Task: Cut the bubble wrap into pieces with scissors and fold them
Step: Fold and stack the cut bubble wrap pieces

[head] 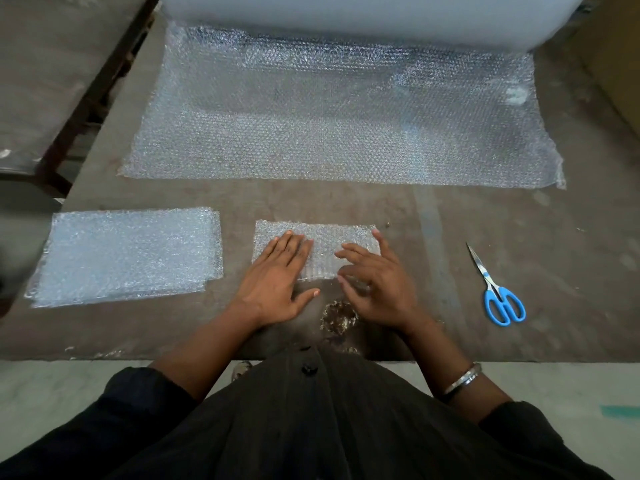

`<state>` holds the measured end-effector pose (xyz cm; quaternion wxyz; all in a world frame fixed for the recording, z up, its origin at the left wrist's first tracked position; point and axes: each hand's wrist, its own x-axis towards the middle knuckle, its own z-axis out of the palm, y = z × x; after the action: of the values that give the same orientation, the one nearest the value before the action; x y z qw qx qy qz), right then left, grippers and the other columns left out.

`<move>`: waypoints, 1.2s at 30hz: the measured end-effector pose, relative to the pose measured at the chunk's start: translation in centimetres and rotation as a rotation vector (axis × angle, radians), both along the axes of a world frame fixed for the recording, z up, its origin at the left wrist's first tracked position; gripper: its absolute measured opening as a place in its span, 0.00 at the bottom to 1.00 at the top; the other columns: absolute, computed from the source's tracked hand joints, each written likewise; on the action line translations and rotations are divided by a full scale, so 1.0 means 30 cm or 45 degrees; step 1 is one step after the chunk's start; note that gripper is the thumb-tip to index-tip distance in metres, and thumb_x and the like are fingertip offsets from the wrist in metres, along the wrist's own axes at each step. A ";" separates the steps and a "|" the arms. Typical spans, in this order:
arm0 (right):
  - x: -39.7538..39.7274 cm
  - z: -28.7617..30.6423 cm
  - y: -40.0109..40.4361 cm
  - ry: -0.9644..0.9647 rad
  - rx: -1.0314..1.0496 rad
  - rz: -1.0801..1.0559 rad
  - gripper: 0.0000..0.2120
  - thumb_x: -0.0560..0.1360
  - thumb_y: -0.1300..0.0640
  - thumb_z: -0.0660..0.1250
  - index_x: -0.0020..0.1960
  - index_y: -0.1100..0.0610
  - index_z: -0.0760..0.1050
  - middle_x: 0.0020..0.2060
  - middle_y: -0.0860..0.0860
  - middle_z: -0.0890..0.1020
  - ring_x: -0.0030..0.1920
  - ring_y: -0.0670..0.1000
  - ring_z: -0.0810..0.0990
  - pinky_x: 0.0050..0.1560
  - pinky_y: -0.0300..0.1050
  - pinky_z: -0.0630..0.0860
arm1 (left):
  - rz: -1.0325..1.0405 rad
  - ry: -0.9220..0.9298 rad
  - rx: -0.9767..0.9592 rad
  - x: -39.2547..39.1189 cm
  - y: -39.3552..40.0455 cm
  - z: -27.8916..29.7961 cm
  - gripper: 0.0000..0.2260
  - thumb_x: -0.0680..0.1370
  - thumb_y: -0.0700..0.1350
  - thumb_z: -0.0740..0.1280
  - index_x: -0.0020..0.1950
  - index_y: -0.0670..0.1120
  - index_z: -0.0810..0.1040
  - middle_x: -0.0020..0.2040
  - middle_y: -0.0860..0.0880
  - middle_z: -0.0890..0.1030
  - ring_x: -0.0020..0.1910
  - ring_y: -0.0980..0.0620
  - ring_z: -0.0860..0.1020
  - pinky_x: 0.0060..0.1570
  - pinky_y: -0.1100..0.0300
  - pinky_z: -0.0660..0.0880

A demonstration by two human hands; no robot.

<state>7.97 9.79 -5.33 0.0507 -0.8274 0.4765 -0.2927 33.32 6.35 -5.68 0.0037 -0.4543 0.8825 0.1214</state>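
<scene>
A small folded piece of bubble wrap (325,237) lies on the brown table in front of me. My left hand (277,278) presses flat on its left half, fingers spread. My right hand (377,282) rests on its right half with fingers slightly curled, gripping nothing. A stack of folded bubble wrap pieces (128,254) sits to the left. The long unrolled sheet (339,112) stretches across the table from the big roll (367,15) at the back. The blue-handled scissors (495,289) lie shut on the table to the right of my hands.
The table's near edge (173,356) runs just in front of my body, with a ragged hole (339,318) in the surface near it. A dark bench frame (86,98) stands off the table's left side. A cardboard box (613,64) is at the far right.
</scene>
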 end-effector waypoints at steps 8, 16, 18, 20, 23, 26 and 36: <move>0.058 0.107 0.034 0.238 0.260 -0.091 0.30 0.77 0.40 0.70 0.73 0.55 0.72 0.69 0.52 0.82 0.75 0.54 0.77 0.85 0.61 0.54 | 0.115 0.207 0.007 0.028 -0.004 0.128 0.30 0.75 0.28 0.66 0.79 0.37 0.72 0.72 0.34 0.78 0.65 0.31 0.81 0.61 0.39 0.81; 0.213 0.199 -0.048 0.169 0.108 -0.141 0.20 0.76 0.57 0.62 0.63 0.52 0.85 0.49 0.55 0.89 0.42 0.62 0.87 0.31 0.53 0.83 | 0.155 0.268 -0.289 0.266 -0.023 0.228 0.22 0.72 0.30 0.68 0.65 0.40 0.83 0.55 0.38 0.87 0.48 0.33 0.86 0.44 0.40 0.85; 0.291 0.254 -0.103 0.154 0.098 -0.115 0.19 0.74 0.62 0.67 0.62 0.54 0.85 0.46 0.57 0.88 0.42 0.64 0.87 0.33 0.55 0.83 | 0.211 0.300 -0.361 0.339 -0.034 0.266 0.22 0.71 0.29 0.67 0.63 0.40 0.85 0.54 0.37 0.87 0.47 0.32 0.87 0.45 0.38 0.86; 0.377 0.303 -0.156 0.178 0.064 -0.098 0.20 0.73 0.62 0.67 0.63 0.53 0.85 0.45 0.57 0.88 0.45 0.65 0.87 0.34 0.55 0.83 | 0.291 0.315 -0.414 0.421 -0.063 0.301 0.24 0.71 0.25 0.70 0.64 0.41 0.85 0.56 0.37 0.87 0.50 0.32 0.87 0.50 0.37 0.85; 0.514 0.366 -0.241 0.144 0.009 -0.074 0.21 0.74 0.61 0.65 0.64 0.51 0.84 0.47 0.58 0.88 0.51 0.66 0.87 0.40 0.58 0.83 | 0.376 0.299 -0.482 0.562 -0.118 0.356 0.25 0.74 0.26 0.67 0.68 0.43 0.84 0.59 0.37 0.87 0.54 0.31 0.86 0.55 0.37 0.84; 0.665 0.398 -0.307 0.039 -0.077 -0.052 0.22 0.73 0.64 0.66 0.63 0.50 0.84 0.51 0.54 0.89 0.58 0.66 0.86 0.44 0.59 0.85 | 0.398 0.302 -0.638 0.701 -0.149 0.414 0.25 0.72 0.25 0.66 0.65 0.43 0.85 0.57 0.38 0.87 0.56 0.31 0.85 0.57 0.35 0.83; 0.924 0.147 -0.298 0.216 -0.302 0.196 0.27 0.72 0.78 0.63 0.68 0.63 0.81 0.65 0.60 0.84 0.67 0.61 0.83 0.75 0.62 0.72 | 0.352 0.177 -0.693 1.033 -0.079 0.272 0.28 0.70 0.23 0.66 0.68 0.39 0.83 0.64 0.41 0.86 0.62 0.42 0.85 0.72 0.42 0.74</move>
<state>35.69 0.84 -0.92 -0.0655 -0.8834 0.3763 -0.2714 64.32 4.00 2.48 -0.1951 -0.5449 0.8106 -0.0891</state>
